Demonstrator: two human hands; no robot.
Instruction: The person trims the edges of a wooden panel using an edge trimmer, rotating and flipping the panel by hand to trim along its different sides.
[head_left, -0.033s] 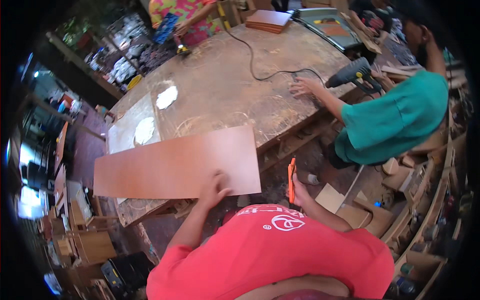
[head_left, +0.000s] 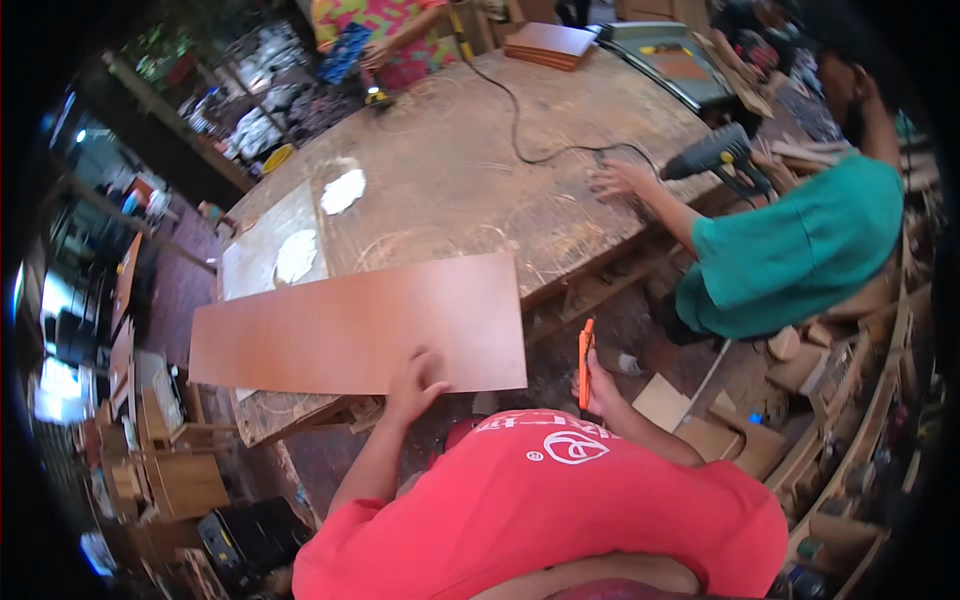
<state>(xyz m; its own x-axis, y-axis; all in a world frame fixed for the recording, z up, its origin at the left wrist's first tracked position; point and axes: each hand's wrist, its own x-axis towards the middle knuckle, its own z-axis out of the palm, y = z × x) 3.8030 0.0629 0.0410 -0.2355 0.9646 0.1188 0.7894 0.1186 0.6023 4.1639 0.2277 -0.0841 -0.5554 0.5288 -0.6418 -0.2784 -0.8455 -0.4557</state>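
Left hand (head_left: 418,380): fingers spread, pressed flat on the near edge of the reddish-brown board (head_left: 360,325), centre-left of frame, lying on the counter (head_left: 450,170). Right hand (head_left: 598,388): closed around an upright orange utility knife (head_left: 585,362), just right of the board's lower corner.

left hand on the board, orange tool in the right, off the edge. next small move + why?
Probably bring the right hand with the orange tool over to the right end of the reddish-brown board. The left hand already presses on the board's near edge, which overhangs the workbench, while the tool sits upright just past the board's right end, not touching it.
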